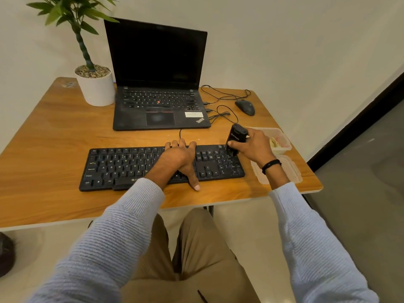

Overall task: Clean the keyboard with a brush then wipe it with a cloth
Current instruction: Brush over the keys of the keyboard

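A black keyboard (122, 167) lies across the wooden table (54, 127) in front of me. My left hand (180, 159) lies flat over its middle, fingers reaching past the far edge and thumb on the table at the near edge. My right hand (253, 145) grips a black brush (236, 136) that stands on the number pad at the keyboard's right end. A clear plastic container (282, 138) just right of that hand holds a folded cloth (274, 142), partly hidden.
An open black laptop (159, 101) sits behind the keyboard, with a white potted plant (96, 86) to its left. A black mouse (245, 107) and loose cables (220, 114) lie at the back right. A clear lid (290, 169) rests near the table's right edge.
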`<state>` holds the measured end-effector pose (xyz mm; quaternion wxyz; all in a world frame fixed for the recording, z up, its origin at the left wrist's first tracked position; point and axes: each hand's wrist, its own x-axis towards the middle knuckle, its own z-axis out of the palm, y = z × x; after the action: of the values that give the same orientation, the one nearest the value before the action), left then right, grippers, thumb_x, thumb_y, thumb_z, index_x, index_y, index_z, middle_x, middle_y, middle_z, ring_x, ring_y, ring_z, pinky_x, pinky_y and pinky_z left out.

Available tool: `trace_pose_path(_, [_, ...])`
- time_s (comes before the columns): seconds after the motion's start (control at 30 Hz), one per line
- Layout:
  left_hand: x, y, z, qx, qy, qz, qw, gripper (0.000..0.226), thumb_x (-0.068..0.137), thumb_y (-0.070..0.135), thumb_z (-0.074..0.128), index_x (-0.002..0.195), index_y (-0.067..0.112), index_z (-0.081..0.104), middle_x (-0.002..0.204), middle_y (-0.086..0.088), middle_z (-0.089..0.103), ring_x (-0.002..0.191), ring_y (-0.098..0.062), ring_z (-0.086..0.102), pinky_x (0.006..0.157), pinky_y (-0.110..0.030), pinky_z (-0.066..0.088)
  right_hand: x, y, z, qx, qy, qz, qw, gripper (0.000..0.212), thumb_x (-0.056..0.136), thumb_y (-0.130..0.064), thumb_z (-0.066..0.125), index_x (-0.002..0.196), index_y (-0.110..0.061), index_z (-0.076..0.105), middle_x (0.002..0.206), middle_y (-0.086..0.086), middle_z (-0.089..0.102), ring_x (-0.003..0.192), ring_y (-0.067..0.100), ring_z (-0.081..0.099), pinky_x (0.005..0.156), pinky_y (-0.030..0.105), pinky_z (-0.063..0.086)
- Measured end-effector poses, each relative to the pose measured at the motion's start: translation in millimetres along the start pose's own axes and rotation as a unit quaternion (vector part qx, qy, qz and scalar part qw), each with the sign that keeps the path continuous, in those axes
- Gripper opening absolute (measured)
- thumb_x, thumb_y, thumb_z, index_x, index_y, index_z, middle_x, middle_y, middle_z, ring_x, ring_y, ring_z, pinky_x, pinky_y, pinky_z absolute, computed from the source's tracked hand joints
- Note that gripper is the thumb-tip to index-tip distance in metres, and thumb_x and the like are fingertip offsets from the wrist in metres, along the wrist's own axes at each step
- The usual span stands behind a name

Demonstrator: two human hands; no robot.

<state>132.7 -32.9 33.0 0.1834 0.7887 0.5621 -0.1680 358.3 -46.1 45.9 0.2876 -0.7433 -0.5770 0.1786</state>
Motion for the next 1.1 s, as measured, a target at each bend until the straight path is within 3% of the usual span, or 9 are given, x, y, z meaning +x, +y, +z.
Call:
trace_pose_path(0.07, [-1, -1, -1, 0.001, -0.003, 0.0, 1.0, 0.151, 0.049, 0.066, 0.092, 0.162, 0.024, 0.0, 0.167, -0.017, 0.01, 0.153, -0.041, 0.011, 0.123, -0.057, 0.009, -2, -1, -4, -0.002, -0.011, 0.001, 1.0, 0.051, 0.074, -0.038, 0.082, 0.118, -0.018, 0.065, 0.117, 0.005, 0.069, 0.108, 0.021, 0.062, 0.093, 0.043, 0.052])
trace_pose_path(0.17, [-1, 1, -2, 0.008, -0.006, 0.002, 1.0, 0.152, 0.048, 0.067, 0.091, 0.162, 0.024, -0.001, 0.167, -0.017, 0.01, 0.153, -0.041, 0.011, 0.123, -0.058, 0.01, -2, 0, -8, -0.039, 0.03, 0.004, 0.999, 0.05, 0.076, -0.037, 0.081, 0.118, -0.015, 0.064, 0.115, 0.007, 0.069, 0.107, 0.023, 0.062, 0.086, 0.036, 0.051])
trace_pose_path(0.3, [-3, -2, -2, 0.002, -0.007, -0.004, 1.0, 0.152, 0.049, 0.066, 0.091, 0.162, 0.025, -0.001, 0.168, -0.017, 0.009, 0.153, -0.042, 0.01, 0.123, -0.058, 0.008, 1, -5, -22, -0.075, -0.038, 0.037, 0.996, 0.054, 0.072, -0.037, 0.083, 0.116, -0.013, 0.063, 0.11, 0.009, 0.069, 0.101, 0.023, 0.063, 0.086, 0.037, 0.053])
trace_pose_path(0.43, [-4, -7, -1, 0.005, 0.0, -0.009, 1.0, 0.153, 0.046, 0.067, 0.092, 0.162, 0.026, 0.001, 0.167, -0.016, 0.011, 0.152, -0.042, 0.013, 0.123, -0.058, 0.012, 3, -14, -21, -0.052, 0.052, -0.016, 0.997, 0.046, 0.076, -0.034, 0.08, 0.115, -0.013, 0.064, 0.111, 0.006, 0.07, 0.1, 0.017, 0.062, 0.074, 0.024, 0.043])
trace_pose_path(0.53, [-6, -12, -2, 0.003, -0.001, -0.018, 1.0, 0.153, 0.045, 0.067, 0.092, 0.162, 0.028, 0.001, 0.167, -0.015, 0.012, 0.152, -0.041, 0.014, 0.123, -0.057, 0.014, 0, -22, -5, 0.006, 0.062, -0.048, 0.997, 0.05, 0.079, -0.028, 0.078, 0.123, -0.014, 0.059, 0.116, 0.006, 0.068, 0.105, 0.017, 0.061, 0.077, 0.019, 0.041])
trace_pose_path(0.7, [-8, -15, -3, -0.003, 0.0, -0.021, 1.0, 0.151, 0.045, 0.067, 0.092, 0.161, 0.03, 0.002, 0.166, -0.014, 0.013, 0.152, -0.04, 0.014, 0.124, -0.058, 0.013, -3, -11, 18, 0.021, 0.045, -0.085, 0.995, 0.063, 0.08, -0.027, 0.076, 0.135, -0.024, 0.045, 0.117, 0.005, 0.066, 0.104, 0.022, 0.062, 0.082, 0.024, 0.046])
trace_pose_path(0.83, [-8, -14, -3, -0.006, -0.002, -0.023, 1.0, 0.15, 0.045, 0.066, 0.093, 0.161, 0.03, 0.004, 0.166, -0.014, 0.013, 0.152, -0.04, 0.014, 0.123, -0.058, 0.013, 4, 1, -8, -0.071, -0.068, -0.082, 0.992, 0.063, 0.077, -0.03, 0.08, 0.133, -0.024, 0.052, 0.12, 0.003, 0.064, 0.106, 0.021, 0.06, 0.087, 0.027, 0.049])
trace_pose_path(1.0, [-6, -11, -4, -0.002, -0.007, -0.026, 1.0, 0.15, 0.046, 0.064, 0.093, 0.16, 0.03, 0.003, 0.166, -0.015, 0.012, 0.152, -0.041, 0.014, 0.123, -0.058, 0.014, -9, 1, 7, -0.016, 0.025, -0.12, 0.992, 0.065, 0.082, -0.032, 0.074, 0.141, -0.029, 0.046, 0.11, -0.006, 0.061, 0.1, 0.011, 0.056, 0.086, 0.022, 0.045])
trace_pose_path(1.1, [-7, -11, -4, -0.005, -0.007, -0.03, 0.999, 0.15, 0.047, 0.064, 0.093, 0.161, 0.031, 0.001, 0.166, -0.015, 0.011, 0.152, -0.041, 0.013, 0.123, -0.058, 0.013, -6, 3, 0, -0.066, -0.013, -0.088, 0.994, 0.065, 0.078, -0.035, 0.076, 0.138, -0.027, 0.051, 0.113, 0.0, 0.065, 0.103, 0.018, 0.06, 0.089, 0.03, 0.051])
